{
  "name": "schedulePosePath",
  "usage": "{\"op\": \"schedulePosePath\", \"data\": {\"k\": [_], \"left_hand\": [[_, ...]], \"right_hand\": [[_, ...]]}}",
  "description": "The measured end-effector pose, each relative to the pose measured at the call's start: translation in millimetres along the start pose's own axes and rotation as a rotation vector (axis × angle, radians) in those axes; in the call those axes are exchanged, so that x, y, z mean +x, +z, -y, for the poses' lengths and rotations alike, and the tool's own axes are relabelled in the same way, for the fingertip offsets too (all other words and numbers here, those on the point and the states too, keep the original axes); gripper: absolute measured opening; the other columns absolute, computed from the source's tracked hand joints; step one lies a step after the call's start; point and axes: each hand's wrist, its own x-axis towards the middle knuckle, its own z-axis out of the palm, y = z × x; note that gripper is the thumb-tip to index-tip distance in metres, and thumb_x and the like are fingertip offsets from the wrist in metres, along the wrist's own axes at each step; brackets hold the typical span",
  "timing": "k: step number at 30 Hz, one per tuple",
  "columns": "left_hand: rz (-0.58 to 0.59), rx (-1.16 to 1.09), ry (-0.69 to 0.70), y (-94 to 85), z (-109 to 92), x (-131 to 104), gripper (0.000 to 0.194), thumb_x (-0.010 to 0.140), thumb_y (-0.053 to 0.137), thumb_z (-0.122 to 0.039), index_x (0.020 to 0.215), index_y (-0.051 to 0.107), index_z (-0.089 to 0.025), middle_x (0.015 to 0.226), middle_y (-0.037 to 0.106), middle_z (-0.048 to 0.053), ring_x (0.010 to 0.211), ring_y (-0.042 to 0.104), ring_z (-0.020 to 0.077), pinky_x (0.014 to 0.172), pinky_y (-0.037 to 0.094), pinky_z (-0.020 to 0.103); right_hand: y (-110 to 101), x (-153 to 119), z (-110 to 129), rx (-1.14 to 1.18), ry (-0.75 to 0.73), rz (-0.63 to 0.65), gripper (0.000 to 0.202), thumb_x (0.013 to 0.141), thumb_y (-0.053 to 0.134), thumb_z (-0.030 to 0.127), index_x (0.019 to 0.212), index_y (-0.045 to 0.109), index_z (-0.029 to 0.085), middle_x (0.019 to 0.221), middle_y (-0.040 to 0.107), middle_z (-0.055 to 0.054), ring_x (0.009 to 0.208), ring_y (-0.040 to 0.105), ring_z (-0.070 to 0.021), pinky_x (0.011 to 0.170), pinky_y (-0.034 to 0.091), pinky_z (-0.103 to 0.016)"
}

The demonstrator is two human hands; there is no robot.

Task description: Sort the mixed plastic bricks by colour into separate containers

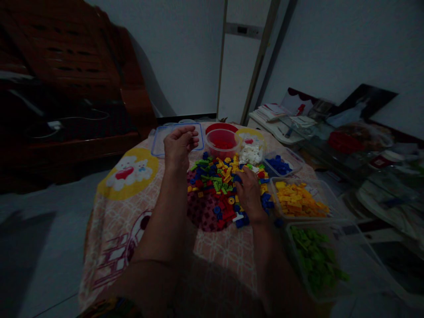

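My left hand (179, 147) is raised over the back of the table, near a clear lid with a blue rim (159, 142). Its fingers are loosely bent and apart, and no object shows in them. My right hand (249, 191) reaches down into a mixed pile of toy bricks (222, 185) in red, yellow, green and blue. Its fingertips close around a blue toy brick (237, 178), which is partly hidden by the fingers. Behind the pile stands a clear round tub (222, 148) with red bricks inside. White bricks (251, 154) lie heaped to its right.
Along the right stand clear boxes: one with blue bricks (278, 165), one with yellow bricks (300, 200), one with green bricks (316, 256). A patterned cloth (225, 265) covers the table. A wooden bench (132, 97) is at left, a cluttered glass-topped stand (318, 141) at right.
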Motion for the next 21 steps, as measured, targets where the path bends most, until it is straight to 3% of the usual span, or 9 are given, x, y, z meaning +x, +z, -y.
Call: {"op": "schedulePosePath", "data": {"k": [5,14,18,21], "left_hand": [[0.171,0.093,-0.035,9.2,13.5,-8.6,0.018,0.065,0.071,-0.02,0.081,0.07,-0.013,0.073,0.07,0.004,0.057,0.062,0.0102,0.059,0.053,0.023],[0.593,0.408,-0.066,29.9,51.7,-21.2,0.012,0.064,0.072,-0.025,0.071,0.072,-0.015,0.056,0.064,0.0,0.05,0.057,0.0128,0.054,0.047,0.024],[0.824,0.72,0.031,39.3,62.5,-32.2,0.013,0.064,0.076,-0.027,0.07,0.073,-0.016,0.059,0.066,0.001,0.053,0.058,0.0141,0.055,0.043,0.024],[0.905,0.942,0.154,46.9,66.8,-43.4,0.022,0.063,0.083,-0.032,0.076,0.073,-0.016,0.071,0.072,0.004,0.065,0.064,0.0176,0.061,0.045,0.026]], "right_hand": [[-7.2,3.1,-16.9,0.102,0.121,-0.109,0.037,0.087,0.055,0.016,0.121,0.071,0.016,0.127,0.068,-0.016,0.122,0.059,-0.0276,0.112,0.043,-0.048],[-17.4,2.5,-31.9,0.182,0.299,-0.254,0.038,0.087,0.049,0.023,0.113,0.075,0.014,0.114,0.076,-0.015,0.107,0.069,-0.0268,0.102,0.051,-0.043],[-16.8,2.6,-33.9,0.202,0.38,-0.302,0.041,0.085,0.048,0.023,0.113,0.076,0.011,0.115,0.076,-0.017,0.107,0.07,-0.0278,0.101,0.052,-0.043],[-15.6,3.1,-34.2,0.194,0.382,-0.315,0.044,0.085,0.046,0.024,0.114,0.076,0.009,0.115,0.076,-0.018,0.107,0.07,-0.0281,0.101,0.052,-0.043]]}}
